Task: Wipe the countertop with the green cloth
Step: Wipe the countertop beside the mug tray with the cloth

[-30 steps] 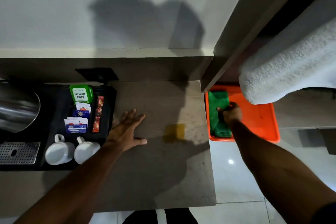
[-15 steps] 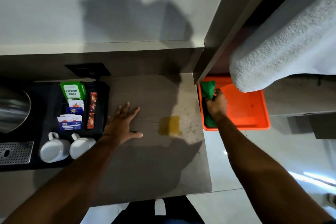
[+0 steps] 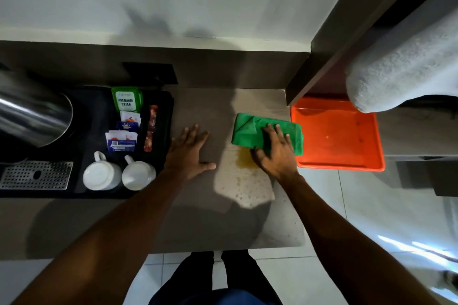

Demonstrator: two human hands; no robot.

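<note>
Green cloth (image 3: 250, 129) now out of the tray — right hand (image 3: 275, 151) flat on it.

Right hand (image 3: 275, 152) is flat on the green cloth (image 3: 250, 131), fingers spread, pressing it to the countertop (image 3: 198, 218) right of centre frame. The cloth's right end overhangs the counter edge, touching the orange tray (image 3: 347, 136). A yellowish spill (image 3: 244, 161) shows just below the cloth, beside the thumb. Left hand (image 3: 188, 153) lies palm down, fingers splayed, at frame centre, apart from the cloth. At left, a black tray (image 3: 163, 106) carries two white cups (image 3: 119, 174), sachets (image 3: 124, 131) and a steel kettle (image 3: 32, 116). A grey towel (image 3: 401, 67) hangs at upper right.
</note>
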